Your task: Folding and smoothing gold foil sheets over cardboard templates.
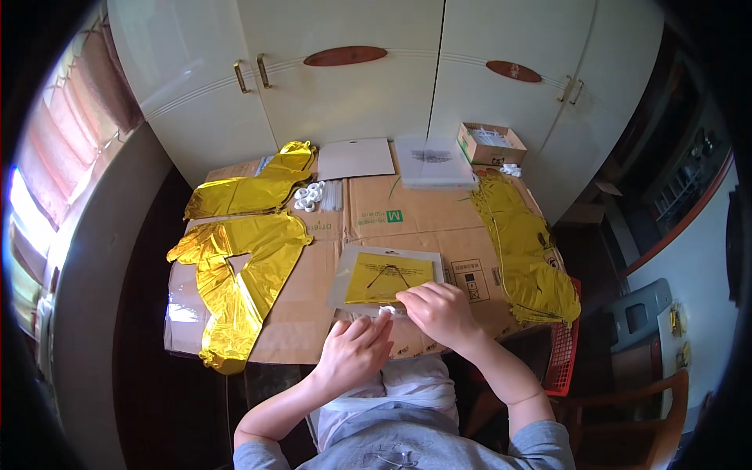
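Near the table's front edge, a clear plastic bag (338, 291) lies flat with a folded gold foil balloon (363, 276) showing on it; whether the foil is inside or on top I cannot tell. My left hand (356, 350) is closed just below the bag, with a small white piece (386, 311) at its fingertips, possibly a ribbon roll. My right hand (441, 315) is closed at the bag's lower right, its fingertips close to the foil's edge. What those fingers pinch, if anything, is hidden.
Unfolded gold foil balloons (274, 270) lie at the left, another (521, 251) at the right. Behind are white ribbon rolls (309, 196), clear straws (333, 196), a grey card (355, 159), a stack of clear bags (433, 164) and a small carton (517, 154). Cardboard (392, 202) covers the table.
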`<state>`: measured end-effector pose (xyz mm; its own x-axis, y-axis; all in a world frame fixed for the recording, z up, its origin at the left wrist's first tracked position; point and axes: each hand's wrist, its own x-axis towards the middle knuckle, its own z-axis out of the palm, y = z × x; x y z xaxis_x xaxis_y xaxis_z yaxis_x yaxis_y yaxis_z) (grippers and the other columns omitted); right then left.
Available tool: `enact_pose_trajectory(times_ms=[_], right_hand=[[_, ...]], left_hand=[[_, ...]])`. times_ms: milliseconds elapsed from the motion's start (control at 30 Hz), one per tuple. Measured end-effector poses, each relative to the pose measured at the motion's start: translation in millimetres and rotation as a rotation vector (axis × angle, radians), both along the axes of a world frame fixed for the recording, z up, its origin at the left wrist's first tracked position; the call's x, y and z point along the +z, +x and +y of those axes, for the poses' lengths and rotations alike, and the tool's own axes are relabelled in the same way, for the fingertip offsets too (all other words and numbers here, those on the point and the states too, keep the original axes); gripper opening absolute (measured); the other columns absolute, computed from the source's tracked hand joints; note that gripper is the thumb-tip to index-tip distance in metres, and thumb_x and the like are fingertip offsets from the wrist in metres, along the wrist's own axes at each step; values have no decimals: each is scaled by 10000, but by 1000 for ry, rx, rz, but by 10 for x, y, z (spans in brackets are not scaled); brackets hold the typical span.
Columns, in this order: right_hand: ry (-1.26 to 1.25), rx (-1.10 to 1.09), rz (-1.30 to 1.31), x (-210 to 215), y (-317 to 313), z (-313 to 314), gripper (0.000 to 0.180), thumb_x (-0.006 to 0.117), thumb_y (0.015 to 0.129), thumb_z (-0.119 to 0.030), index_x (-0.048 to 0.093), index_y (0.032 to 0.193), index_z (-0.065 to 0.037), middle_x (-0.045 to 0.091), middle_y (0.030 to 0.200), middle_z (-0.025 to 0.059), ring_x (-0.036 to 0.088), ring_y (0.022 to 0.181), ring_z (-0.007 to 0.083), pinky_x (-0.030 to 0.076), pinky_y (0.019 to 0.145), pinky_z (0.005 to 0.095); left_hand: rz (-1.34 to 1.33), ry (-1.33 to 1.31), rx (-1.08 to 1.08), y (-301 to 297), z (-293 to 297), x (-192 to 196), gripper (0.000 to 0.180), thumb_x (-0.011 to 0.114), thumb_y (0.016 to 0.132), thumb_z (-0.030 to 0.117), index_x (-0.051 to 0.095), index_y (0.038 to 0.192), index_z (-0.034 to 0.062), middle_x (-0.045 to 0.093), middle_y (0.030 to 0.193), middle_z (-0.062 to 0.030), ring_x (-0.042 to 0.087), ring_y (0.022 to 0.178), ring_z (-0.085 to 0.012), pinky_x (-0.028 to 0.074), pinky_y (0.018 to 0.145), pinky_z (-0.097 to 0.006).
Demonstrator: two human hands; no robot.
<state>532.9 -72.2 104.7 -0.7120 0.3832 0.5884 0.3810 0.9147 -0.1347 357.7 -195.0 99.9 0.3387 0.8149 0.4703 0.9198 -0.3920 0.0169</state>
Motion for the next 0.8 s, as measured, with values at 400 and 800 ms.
enact_pose_trajectory(times_ms=[400, 800], right_hand=[[18, -6, 18, 11, -11, 8, 173, 702, 730, -74, 676, 900, -80, 682, 824, 24, 668, 768, 181, 549, 657, 314], [89, 20, -13, -143, -58, -60, 182, 644, 730, -166, 635, 893, -84, 634, 783, 4, 643, 760, 159, 533, 652, 305]], left_hand=[[5, -59, 151, 104, 19, -40, 603, 631, 848, 491, 571, 1238, 36, 583, 1244, -159, 521, 1199, -296, 391, 985, -456], [-68, -269, 118, 133, 238, -153, 777, 483, 846, 690, 629, 1077, -38, 658, 1031, -160, 612, 1034, -274, 434, 938, -404]])
